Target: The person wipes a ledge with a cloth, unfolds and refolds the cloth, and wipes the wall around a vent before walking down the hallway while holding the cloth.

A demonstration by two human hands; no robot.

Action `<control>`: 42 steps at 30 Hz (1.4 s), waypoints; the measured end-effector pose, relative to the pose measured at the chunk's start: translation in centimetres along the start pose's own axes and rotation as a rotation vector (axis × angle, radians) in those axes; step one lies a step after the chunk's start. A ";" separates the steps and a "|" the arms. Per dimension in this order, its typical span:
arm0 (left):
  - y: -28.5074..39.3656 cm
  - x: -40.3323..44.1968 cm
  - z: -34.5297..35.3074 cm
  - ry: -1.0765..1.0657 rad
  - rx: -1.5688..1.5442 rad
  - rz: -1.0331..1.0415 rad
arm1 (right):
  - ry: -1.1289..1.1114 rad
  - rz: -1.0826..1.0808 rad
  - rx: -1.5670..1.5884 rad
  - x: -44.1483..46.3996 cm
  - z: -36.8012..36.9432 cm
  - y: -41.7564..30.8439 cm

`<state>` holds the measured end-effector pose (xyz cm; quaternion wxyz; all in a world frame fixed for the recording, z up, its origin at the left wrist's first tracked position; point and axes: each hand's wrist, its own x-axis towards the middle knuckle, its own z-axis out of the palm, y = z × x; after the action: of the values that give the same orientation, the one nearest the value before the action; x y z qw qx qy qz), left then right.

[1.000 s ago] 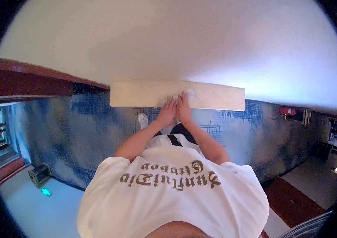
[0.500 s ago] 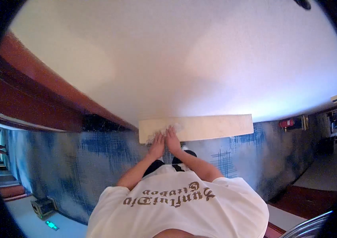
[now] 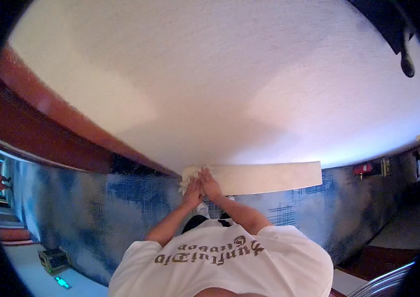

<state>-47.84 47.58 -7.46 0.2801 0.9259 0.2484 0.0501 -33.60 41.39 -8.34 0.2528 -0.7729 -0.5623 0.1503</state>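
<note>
A long pale shelf (image 3: 269, 178) juts from the wall above the blue patterned carpet. At its left end lies a crumpled whitish cloth (image 3: 190, 174). My left hand (image 3: 193, 192) rests on the cloth at the front left corner, fingers extended and pointing toward the wall. Right beside it, my right hand (image 3: 210, 185) presses flat on the cloth, its fingers stretched out. The two hands touch or nearly touch. Part of the cloth is hidden under the fingers.
A pale wall (image 3: 210, 99) rises behind the shelf. Dark red trim (image 3: 61, 119) runs along the left. A red extinguisher-like object (image 3: 363, 169) stands far right, a green-lit exit sign (image 3: 62, 282) shows lower left, and metal rails (image 3: 383, 282) curve at lower right.
Both hands and the cloth have moved along the shelf from near its middle to its left end. The view has shifted, with more wall showing and a dark object now at upper right.
</note>
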 end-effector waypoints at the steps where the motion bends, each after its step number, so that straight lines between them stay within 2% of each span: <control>1: 0.8 0.9 -0.6 0.002 -0.007 0.014 | 0.007 0.007 -0.013 0.1 -1.2 0.6; 6: 5.5 5.0 -1.1 -0.208 0.018 0.161 | 0.066 0.096 -0.081 -2.4 -9.7 1.7; 9: 6.6 7.9 6.9 -0.186 0.116 0.285 | 0.056 0.134 -0.119 -4.6 -13.6 4.7; 10: 8.9 8.9 6.1 -0.185 0.116 0.305 | 0.070 0.145 -0.128 -5.6 -13.8 6.5; 12: 13.4 10.0 4.1 -0.313 -0.037 0.304 | 0.228 0.161 -0.150 -7.5 -14.0 9.6; 13: 15.0 10.6 3.8 -0.310 -0.036 0.318 | 0.239 0.165 -0.159 -8.3 -15.1 10.1; 15: 17.4 11.8 3.2 -0.447 -0.002 0.345 | 0.198 0.240 -0.199 -9.7 -16.9 10.8; 16: 17.4 11.9 4.1 -0.421 -0.013 0.364 | 0.206 0.239 -0.203 -9.9 -16.7 11.7; 19: 16.0 12.2 5.7 -0.345 -0.026 0.429 | 0.268 0.215 -0.159 -10.1 -15.1 11.7; 22: 13.1 10.9 6.2 -0.215 -0.040 0.416 | 0.254 0.297 -0.220 -7.9 -14.3 10.2; 23: 12.5 10.7 5.4 -0.215 -0.033 0.417 | 0.232 0.227 -0.211 -7.2 -13.7 9.4; 25: 10.7 7.8 2.3 -0.270 0.078 0.205 | 0.201 0.152 -0.180 -6.4 -10.3 7.4; 27: 8.4 4.5 -0.5 -0.229 0.046 0.165 | 0.178 0.098 -0.208 -4.4 -6.5 7.4; 29: 7.5 4.3 -1.6 -0.163 -0.003 0.125 | 0.191 0.094 -0.275 -3.3 -7.5 4.7; 31: 5.0 2.3 -2.0 -0.108 0.177 0.127 | 0.203 0.108 -0.322 -3.1 -7.5 1.1; 33: 2.2 2.0 -0.4 -0.072 0.158 0.133 | -0.025 0.038 -0.303 -2.1 -7.9 -0.1; 35: 0.9 1.4 0.1 -0.033 0.138 0.154 | -0.011 0.026 -0.326 -1.4 -4.8 0.3; 37: 0.9 0.4 -1.7 -0.101 0.071 0.063 | 0.019 0.021 -0.354 -1.0 -2.0 -0.1; 39: 0.0 -1.0 -1.8 -0.047 0.110 0.065 | 0.008 -0.046 -0.103 -0.7 -0.9 -0.8; 40: -0.6 -1.6 -1.4 -0.001 0.145 0.046 | 0.019 -0.047 -0.114 -0.4 -1.8 -2.0; 42: -1.9 -2.0 -0.7 0.009 0.059 0.016 | -0.068 -0.101 -0.363 -0.2 -2.9 -4.8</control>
<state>-50.56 48.35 -7.78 0.2513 0.9355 0.2435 0.0490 -35.98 41.66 -3.22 0.0972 -0.7710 -0.6266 0.0596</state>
